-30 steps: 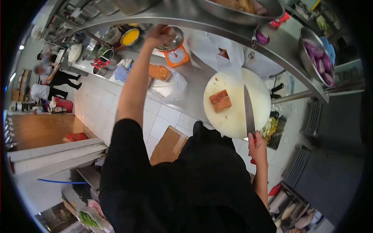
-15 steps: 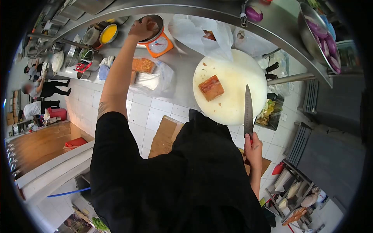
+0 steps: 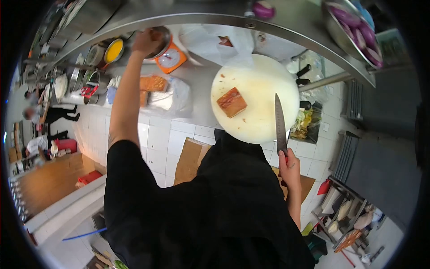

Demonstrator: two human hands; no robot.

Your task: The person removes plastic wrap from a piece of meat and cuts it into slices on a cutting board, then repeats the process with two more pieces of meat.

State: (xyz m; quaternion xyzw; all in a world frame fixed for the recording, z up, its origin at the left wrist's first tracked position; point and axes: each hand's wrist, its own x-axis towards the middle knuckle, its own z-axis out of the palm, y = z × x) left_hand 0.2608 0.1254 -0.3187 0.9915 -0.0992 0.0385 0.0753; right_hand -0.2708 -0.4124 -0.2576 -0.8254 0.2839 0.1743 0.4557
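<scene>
Meat lies on the cutting board's left half. The nearer right hand grips a knife pointing forward over the board's right side; the left hand, left of the board, is at a bowl, hold unclear.

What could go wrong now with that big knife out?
The right hand holds the knife with its blade bare over the round board, so a careless swing might cut someone.

The left hand is over at the bowl by the orange scale, so a bump could perhaps tip the bowl.
</scene>
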